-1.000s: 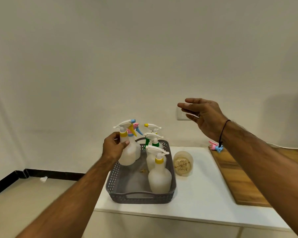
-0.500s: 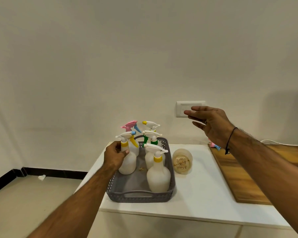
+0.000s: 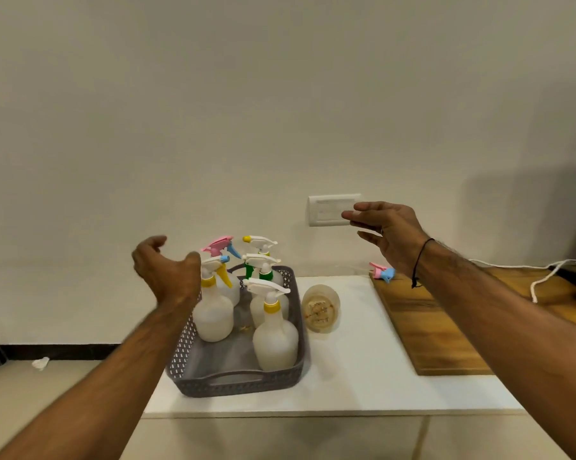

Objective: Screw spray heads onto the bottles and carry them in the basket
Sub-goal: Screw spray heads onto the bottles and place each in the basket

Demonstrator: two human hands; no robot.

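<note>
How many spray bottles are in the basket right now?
5. Front right; front left, beside the left hand; middle right; back left, pink head; back right. Others may be hidden behind.

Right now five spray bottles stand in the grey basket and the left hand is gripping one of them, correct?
Not quite. In the head view the left hand is open beside the bottles, gripping nothing. Five spray bottles do stand in the grey basket.

Grey basket [image 3: 237, 381], frame centre: 5 spray bottles [image 3: 275, 340] upright; left hand [image 3: 167, 270], right hand [image 3: 388, 232] raised, empty
</note>
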